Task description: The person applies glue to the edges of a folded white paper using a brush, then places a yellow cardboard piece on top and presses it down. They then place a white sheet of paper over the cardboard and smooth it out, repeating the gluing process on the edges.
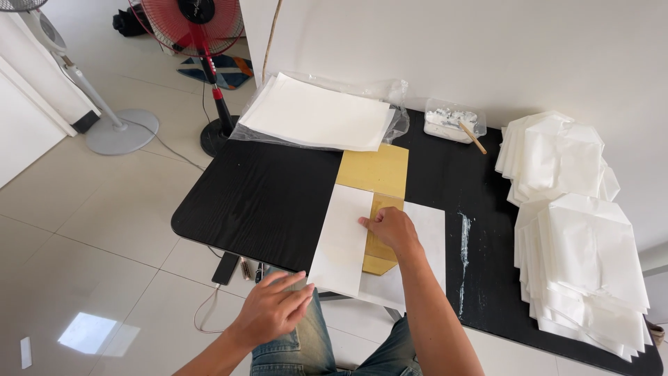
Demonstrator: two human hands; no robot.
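A white paper sheet [342, 237] lies on the black table [264, 198], partly folded over a yellow rectangular board [372, 170]. My right hand [391, 230] presses its fingers down on the folded paper edge over the board. My left hand [273, 310] hovers flat at the table's near edge, fingers touching the sheet's lower left corner, holding nothing.
A stack of white sheets on clear plastic [316, 115] lies at the far edge. A clear tub of white paste with a wooden stick [454, 124] stands beside it. Piles of folded white paper [577, 230] fill the right side. Two fans [202, 35] stand on the tiled floor.
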